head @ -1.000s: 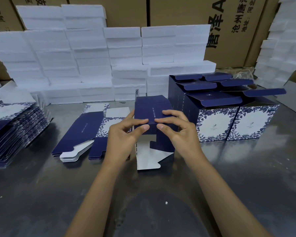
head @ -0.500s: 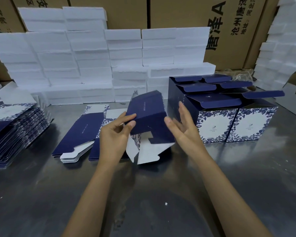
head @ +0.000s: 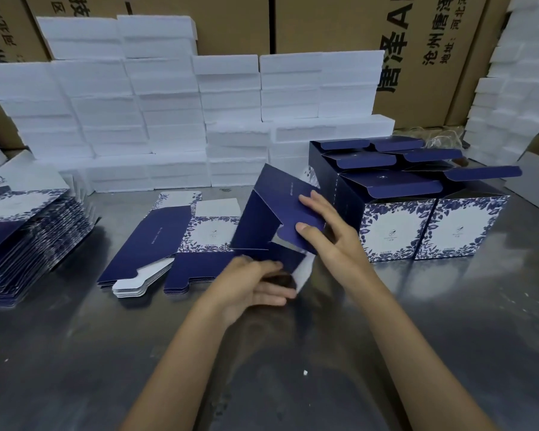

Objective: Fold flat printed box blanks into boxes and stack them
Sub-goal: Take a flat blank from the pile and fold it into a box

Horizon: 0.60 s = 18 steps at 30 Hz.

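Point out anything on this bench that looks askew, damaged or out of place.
Nothing looks damaged. The flat blanks lie fanned rather than squared, and the folded boxes stand with top flaps open. Small white scraps dot the metal table.

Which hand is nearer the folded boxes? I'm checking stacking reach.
Right. The right hand is beside the folded boxes; the left hand is farther left.
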### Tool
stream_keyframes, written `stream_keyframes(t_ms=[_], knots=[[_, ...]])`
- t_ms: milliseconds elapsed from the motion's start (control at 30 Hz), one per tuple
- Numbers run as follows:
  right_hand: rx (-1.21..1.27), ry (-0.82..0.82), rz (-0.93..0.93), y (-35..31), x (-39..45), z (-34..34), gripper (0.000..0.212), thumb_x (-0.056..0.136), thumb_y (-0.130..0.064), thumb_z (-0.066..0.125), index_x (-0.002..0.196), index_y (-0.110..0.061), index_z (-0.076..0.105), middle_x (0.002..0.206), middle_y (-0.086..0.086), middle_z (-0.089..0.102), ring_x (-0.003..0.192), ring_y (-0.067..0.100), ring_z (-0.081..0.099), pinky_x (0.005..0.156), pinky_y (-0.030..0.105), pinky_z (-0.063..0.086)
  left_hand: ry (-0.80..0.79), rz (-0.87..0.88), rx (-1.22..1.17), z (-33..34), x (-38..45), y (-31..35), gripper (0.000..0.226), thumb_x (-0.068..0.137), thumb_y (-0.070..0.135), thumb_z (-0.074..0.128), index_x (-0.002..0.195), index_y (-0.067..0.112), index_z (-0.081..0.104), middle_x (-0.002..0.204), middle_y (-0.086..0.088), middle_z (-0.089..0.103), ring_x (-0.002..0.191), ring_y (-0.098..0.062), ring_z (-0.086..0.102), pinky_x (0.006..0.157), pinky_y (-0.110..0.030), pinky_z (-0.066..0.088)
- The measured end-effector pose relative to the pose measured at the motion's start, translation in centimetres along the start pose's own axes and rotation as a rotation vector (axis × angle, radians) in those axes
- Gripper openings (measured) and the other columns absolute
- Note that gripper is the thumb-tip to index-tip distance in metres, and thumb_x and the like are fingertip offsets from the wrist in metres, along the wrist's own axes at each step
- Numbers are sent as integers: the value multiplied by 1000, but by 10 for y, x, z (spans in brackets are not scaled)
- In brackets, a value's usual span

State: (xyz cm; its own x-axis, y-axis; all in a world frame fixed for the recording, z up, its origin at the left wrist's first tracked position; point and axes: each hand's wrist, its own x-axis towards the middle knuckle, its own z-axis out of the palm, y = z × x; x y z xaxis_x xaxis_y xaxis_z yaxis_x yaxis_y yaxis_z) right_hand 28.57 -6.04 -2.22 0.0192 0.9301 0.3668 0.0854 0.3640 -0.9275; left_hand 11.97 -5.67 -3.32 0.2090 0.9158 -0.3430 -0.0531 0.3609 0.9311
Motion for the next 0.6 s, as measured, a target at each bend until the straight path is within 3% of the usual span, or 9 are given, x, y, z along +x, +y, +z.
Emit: stream_keyframes(t_ms=[67, 133, 200, 267, 400, 433, 500, 567, 600], knots=[[-48, -15, -48, -4, -1, -2, 39, 96, -9, 66, 130, -28, 64, 157, -15, 38, 143, -9, 32, 108, 8, 33, -136, -112, 41, 4, -1, -2, 27, 100, 17, 57, 120, 0, 57, 99, -18, 76, 58, -20, 73, 43, -22, 53], [-113, -40, -23, -3, -1, -5, 37, 94, -9, 67, 127, -28, 66, 158, -16, 36, 147, -4, 27, 122, 29, 28, -232, -196, 153, 7, -3, -3, 29, 101, 25, 56, 117, 0, 57, 92, -19, 76, 50, -15, 68, 40, -21, 51], [-193, -83, 13, -3, -2, -5, 37, 94, -13, 68, 125, -33, 66, 158, -20, 33, 148, -3, 25, 123, 39, 27, -237, -215, 332, 7, -5, -3, 28, 101, 27, 55, 108, 1, 62, 83, -17, 76, 48, -15, 66, 40, -20, 49], [-213, -102, 15, -1, -3, -4, 38, 95, -16, 68, 127, -36, 64, 158, -23, 30, 147, -5, 26, 122, 40, 29, -124, -177, 463, 6, -6, -3, 27, 101, 22, 53, 94, -1, 64, 68, -14, 73, 43, -16, 63, 38, -21, 46], [-199, -117, 1, 3, 0, -6, 38, 96, -18, 68, 129, -36, 63, 159, -23, 30, 147, -4, 25, 122, 42, 29, 330, 70, 630, -15, -8, 8, 39, 95, 24, 51, 61, 7, 58, 45, -8, 60, 32, -16, 50, 38, -19, 37], [-194, -121, 2, 4, 0, -6, 38, 96, -18, 68, 128, -36, 63, 159, -23, 30, 147, -4, 26, 122, 42, 29, 471, 192, 667, -21, -9, 11, 40, 92, 26, 52, 56, 9, 54, 46, -8, 59, 36, -16, 50, 42, -24, 39], [-168, -134, -1, 5, 1, -7, 37, 96, -16, 68, 127, -36, 64, 158, -24, 31, 146, -6, 27, 122, 36, 30, 716, 500, 589, -27, -11, 16, 30, 90, 27, 54, 65, 9, 53, 62, -9, 62, 55, -15, 54, 60, -35, 47], [-119, -148, -1, 5, 1, -8, 37, 95, -13, 68, 124, -35, 66, 157, -25, 33, 143, -9, 31, 116, 30, 34, 679, 760, 390, -24, -14, 20, 5, 92, 27, 62, 89, 22, 63, 93, 11, 67, 87, -3, 59, 80, -26, 48], [-98, -151, -1, 6, 1, -8, 36, 95, -12, 68, 123, -34, 67, 156, -24, 34, 141, -9, 34, 114, 29, 37, 577, 811, 372, -20, -16, 22, 12, 92, 28, 66, 104, 31, 64, 112, 20, 63, 106, 6, 56, 89, -18, 45]])
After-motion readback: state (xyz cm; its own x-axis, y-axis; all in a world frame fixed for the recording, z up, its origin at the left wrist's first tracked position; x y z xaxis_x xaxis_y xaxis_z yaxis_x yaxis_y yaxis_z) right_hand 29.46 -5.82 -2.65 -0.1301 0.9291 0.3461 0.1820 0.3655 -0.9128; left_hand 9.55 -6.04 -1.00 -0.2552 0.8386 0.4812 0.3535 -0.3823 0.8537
